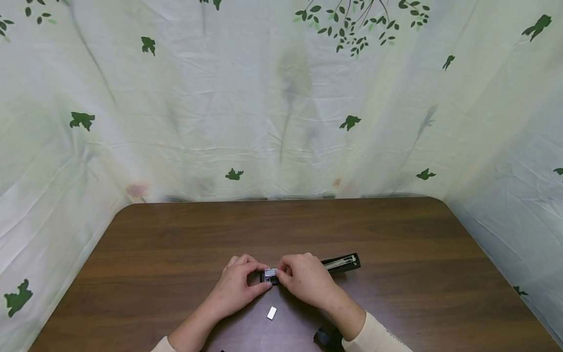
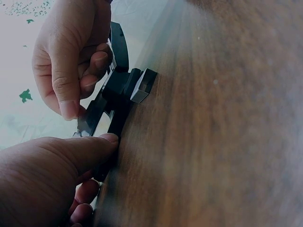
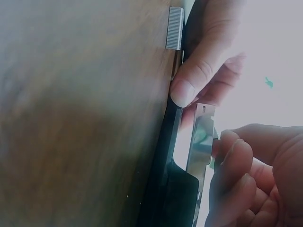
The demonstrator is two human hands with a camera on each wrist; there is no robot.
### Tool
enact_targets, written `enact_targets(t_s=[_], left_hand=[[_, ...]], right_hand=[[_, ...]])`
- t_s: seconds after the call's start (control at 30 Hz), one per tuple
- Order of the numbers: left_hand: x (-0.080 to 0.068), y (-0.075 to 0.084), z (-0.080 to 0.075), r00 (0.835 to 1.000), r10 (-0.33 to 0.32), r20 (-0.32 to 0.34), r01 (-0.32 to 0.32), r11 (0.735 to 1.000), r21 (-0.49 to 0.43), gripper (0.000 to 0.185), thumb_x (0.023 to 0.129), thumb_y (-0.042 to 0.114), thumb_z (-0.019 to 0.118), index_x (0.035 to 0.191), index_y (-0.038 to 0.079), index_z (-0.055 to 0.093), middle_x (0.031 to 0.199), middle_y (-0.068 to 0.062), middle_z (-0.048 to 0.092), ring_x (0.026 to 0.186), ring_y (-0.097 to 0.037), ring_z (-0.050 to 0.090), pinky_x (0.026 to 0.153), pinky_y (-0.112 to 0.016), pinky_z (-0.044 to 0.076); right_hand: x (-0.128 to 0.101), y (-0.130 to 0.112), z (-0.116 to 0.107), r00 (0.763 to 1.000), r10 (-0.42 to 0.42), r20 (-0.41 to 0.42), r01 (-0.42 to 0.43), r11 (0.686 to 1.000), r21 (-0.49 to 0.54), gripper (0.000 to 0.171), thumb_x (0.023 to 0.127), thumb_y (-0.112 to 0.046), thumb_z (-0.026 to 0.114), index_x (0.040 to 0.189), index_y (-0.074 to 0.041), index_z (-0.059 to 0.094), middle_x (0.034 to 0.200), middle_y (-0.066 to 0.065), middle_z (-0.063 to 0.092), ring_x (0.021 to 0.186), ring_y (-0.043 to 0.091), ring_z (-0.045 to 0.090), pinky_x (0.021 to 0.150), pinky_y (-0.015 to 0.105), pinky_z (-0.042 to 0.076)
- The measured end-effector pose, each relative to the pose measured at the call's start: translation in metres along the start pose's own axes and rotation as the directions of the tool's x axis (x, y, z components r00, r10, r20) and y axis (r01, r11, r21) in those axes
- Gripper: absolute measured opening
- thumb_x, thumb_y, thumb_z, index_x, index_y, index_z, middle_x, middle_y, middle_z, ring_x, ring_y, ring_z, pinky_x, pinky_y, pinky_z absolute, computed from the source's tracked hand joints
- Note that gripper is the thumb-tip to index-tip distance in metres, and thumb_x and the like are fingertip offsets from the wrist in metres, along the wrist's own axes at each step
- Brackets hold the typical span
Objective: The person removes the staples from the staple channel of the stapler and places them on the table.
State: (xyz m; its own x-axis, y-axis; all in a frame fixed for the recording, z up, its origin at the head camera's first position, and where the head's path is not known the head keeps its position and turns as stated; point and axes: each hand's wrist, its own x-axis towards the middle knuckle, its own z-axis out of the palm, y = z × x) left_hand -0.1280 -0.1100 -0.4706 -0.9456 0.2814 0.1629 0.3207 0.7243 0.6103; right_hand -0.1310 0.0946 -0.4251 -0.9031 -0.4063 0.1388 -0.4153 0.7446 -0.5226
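A black stapler (image 1: 340,263) lies opened on the brown wooden table (image 1: 176,244), its long arm pointing right. My left hand (image 1: 239,286) grips its near end, thumb pressed against the black base (image 2: 118,94). My right hand (image 1: 303,278) pinches the silvery metal magazine (image 3: 201,142) at that same end, fingers curled over it. In the left wrist view my left hand (image 2: 52,175) is at the bottom and my right hand (image 2: 66,52) above. A short strip of staples (image 1: 271,313) lies loose on the table just in front of the hands, and the strip of staples (image 3: 174,28) also shows beside my left hand (image 3: 208,56).
A pale curtain (image 1: 281,122) printed with green birds and leaves hangs close around the table's back and sides. A dark object (image 1: 327,338) sits at my right sleeve near the front edge. Bare wood stretches to the left, right and back of the hands.
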Motion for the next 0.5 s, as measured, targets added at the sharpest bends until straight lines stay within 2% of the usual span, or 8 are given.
enact_targets(t_s=[0.5], left_hand=[[0.0002,-0.0001,-0.001,1.0,-0.004,0.009,0.004,1.0,-0.002,0.028,0.079,0.03,0.088,0.104,0.026,0.077,0.097,0.016,0.061,0.096,-0.007,0.049,0.09,-0.036,0.04]], right_hand=[[0.0009,-0.0026,0.0002,1.0,0.011,0.007,-0.011,1.0,0.02,0.01,0.093,-0.023,0.074,0.084,-0.018,0.075,0.057,-0.015,0.056,0.05,-0.002,0.046,0.05,0.02,0.037]])
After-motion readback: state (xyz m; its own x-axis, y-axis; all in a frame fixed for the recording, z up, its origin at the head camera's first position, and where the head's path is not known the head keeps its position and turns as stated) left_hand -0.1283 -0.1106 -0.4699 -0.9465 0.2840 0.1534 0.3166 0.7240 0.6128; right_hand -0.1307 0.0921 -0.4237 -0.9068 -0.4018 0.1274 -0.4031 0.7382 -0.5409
